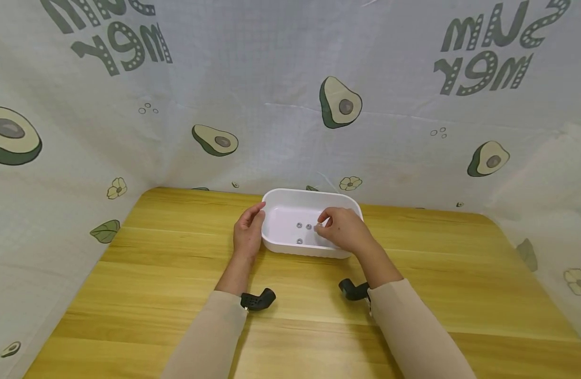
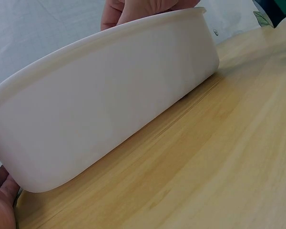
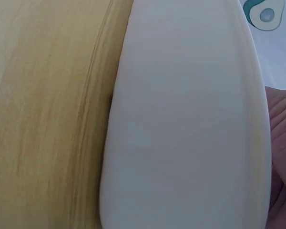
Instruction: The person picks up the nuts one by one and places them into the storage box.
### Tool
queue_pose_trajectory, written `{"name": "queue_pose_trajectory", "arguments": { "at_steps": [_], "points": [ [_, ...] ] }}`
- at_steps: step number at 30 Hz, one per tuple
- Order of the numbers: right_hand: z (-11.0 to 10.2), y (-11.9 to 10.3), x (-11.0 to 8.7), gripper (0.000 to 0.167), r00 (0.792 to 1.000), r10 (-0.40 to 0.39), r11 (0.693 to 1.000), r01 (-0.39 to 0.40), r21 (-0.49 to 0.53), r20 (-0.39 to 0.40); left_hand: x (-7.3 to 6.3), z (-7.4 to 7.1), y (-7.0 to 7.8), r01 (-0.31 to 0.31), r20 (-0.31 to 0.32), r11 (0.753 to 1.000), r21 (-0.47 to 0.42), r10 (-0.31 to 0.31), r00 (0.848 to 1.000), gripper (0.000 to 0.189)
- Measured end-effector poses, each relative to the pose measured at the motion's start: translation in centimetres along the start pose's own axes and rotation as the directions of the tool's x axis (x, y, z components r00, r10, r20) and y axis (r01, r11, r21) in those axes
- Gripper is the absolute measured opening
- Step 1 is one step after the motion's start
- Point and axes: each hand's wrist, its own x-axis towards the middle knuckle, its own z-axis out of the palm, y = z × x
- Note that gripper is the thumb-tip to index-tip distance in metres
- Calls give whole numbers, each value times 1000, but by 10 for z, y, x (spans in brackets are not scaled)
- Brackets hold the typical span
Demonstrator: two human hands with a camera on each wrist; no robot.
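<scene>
A white plastic tray (image 1: 281,247) with rounded corners stands on the wooden table. On its floor lie three small metal nuts (image 1: 299,225), two side by side and one nearer the front wall. My right hand (image 1: 344,229) reaches over the front right rim, thumb and forefinger pinching another small nut (image 1: 318,226), mostly covered by the fingertips. My left hand (image 1: 249,231) rests against the tray's left end, fingers fairly straight along the outside. The left wrist view shows the tray's outer wall (image 2: 109,90); in the right wrist view, the wall (image 3: 186,114) hides the fingertips.
A pale curtain (image 1: 281,63) printed with avocados hangs behind the table and along both sides. The wooden tabletop (image 1: 300,326) extends left, right and in front of the tray. Black wrist-worn devices (image 1: 258,300) sit at both cuffs.
</scene>
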Motion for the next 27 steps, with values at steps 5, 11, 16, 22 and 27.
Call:
{"name": "queue_pose_trajectory", "arguments": {
  "at_steps": [5, 11, 16, 22, 27],
  "points": [
    [2, 1, -3, 24, 999, 31, 999, -31, 9, 4, 0, 0, 0, 1, 10, 1000, 3, -1, 1000, 33],
    [2, 0, -7, 25, 999, 32, 999, -32, 25, -14, 1, 0, -1, 4, 14, 1000, -7, -4, 1000, 32],
    [1, -2, -10, 25, 999, 13, 999, -11, 33, -40, 1, -1, -1, 7, 12, 1000, -1, -7, 1000, 33],
    [1, -6, -17, 21, 997, -8, 999, 11, 44, -72, 0, -3, -1, 2, -4, 1000, -22, -2, 1000, 35],
    [-6, -3, -26, 23, 995, -1, 998, 7, 59, -98, -3, -8, -2, -14, -11, 999, -29, 14, 1000, 38]
  ]
}}
